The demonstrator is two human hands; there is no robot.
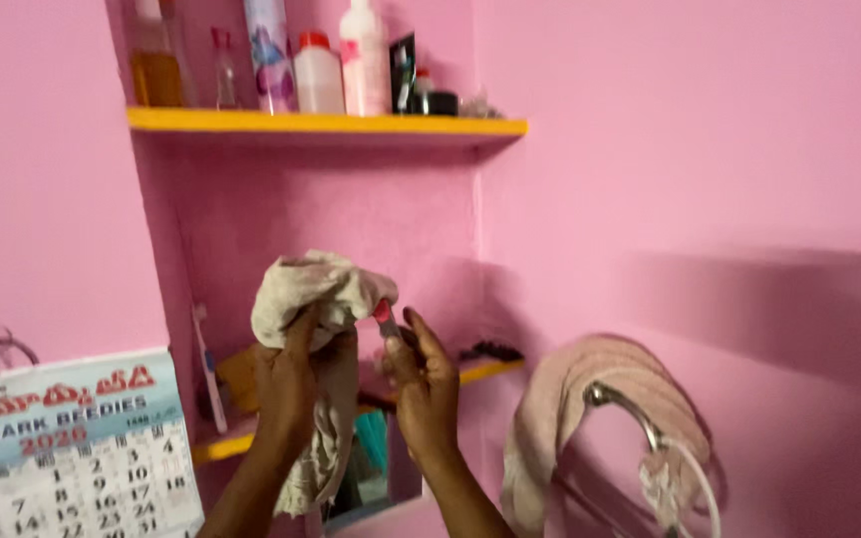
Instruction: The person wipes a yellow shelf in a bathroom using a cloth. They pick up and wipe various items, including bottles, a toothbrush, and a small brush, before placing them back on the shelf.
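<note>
Presently, wiping stage: my left hand (289, 384) was clamped on a rag (316, 289); my right hand (421, 384) pinched a small red-tipped tool (385, 317) just beside it, before the lower shelf (485, 369). Next called for steady rubbing.

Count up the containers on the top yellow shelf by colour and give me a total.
Top shelf, bottles and containers:
Amber or yellow bottle: 1
Small clear bottle with red cap: 1
Patterned spray can: 1
White bottles: 2
Dark items, too blurred to separate: about 2
Total: about 7
</note>
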